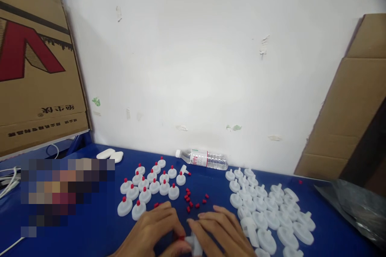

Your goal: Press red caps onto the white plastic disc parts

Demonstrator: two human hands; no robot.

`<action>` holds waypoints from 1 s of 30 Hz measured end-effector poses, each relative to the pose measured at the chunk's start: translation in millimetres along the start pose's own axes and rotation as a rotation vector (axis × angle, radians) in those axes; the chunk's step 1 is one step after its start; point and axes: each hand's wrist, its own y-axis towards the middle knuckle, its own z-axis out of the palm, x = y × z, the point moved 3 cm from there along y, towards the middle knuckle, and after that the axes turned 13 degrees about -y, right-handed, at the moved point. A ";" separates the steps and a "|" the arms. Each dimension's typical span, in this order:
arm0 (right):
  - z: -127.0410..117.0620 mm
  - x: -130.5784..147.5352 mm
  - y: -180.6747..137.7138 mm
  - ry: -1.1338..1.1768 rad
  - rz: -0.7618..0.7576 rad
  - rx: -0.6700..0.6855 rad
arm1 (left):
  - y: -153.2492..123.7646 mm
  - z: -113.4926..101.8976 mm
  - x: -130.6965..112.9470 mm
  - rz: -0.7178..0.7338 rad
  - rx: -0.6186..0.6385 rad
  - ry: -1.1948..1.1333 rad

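At the bottom of the head view my left hand (157,227) pinches a small red cap (181,238) between thumb and fingers. The red cap meets the tip of a white plastic nozzle lid (194,245), which my right hand (221,231) holds from the right, its fingers covering most of it. Several loose red caps (188,198) lie just beyond my hands. To the left stand several white lids with red caps on their tips (145,195). A crowd of white lids without red caps (267,241) spreads to the right, some tipped over.
A clear plastic bottle (208,159) lies along the wall on the blue table (99,225). Two white oval objects (116,156) sit at back left near white cables (12,182). Cardboard (340,116) and a grey plastic bag (358,209) are at right; a blurred patch covers the left.
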 end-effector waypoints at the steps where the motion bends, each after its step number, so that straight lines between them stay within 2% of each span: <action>1: -1.6 -1.7 7.1 0.011 0.018 0.016 | 2.8 -2.5 -1.4 0.013 -0.015 0.001; 2: -1.4 -2.7 13.0 0.008 -0.001 0.115 | 5.7 -5.4 -1.5 0.028 -0.027 0.008; 5: -7.9 -8.1 21.6 -0.013 -0.032 0.228 | 12.8 -16.1 5.6 0.055 -0.048 0.059; 8: -12.4 -14.1 18.1 0.015 0.008 0.280 | 17.0 -26.4 18.0 0.038 -0.035 0.133; 11: -11.6 -15.6 12.3 0.051 0.038 0.331 | 18.7 -30.1 29.6 -0.024 0.041 0.200; 16: -7.6 -10.7 8.3 0.087 0.049 0.301 | 16.0 -24.4 41.0 -0.086 0.160 0.298; 20: -5.5 -7.0 6.9 0.086 0.048 0.264 | 12.3 -19.8 48.0 -0.108 0.156 0.339; 26: -4.6 -8.0 6.0 0.098 0.047 0.299 | 8.6 -17.0 60.2 -0.126 0.157 0.357; 30: -4.1 -9.5 2.4 0.086 0.042 0.313 | 12.0 -20.4 56.1 -0.135 0.150 0.325</action>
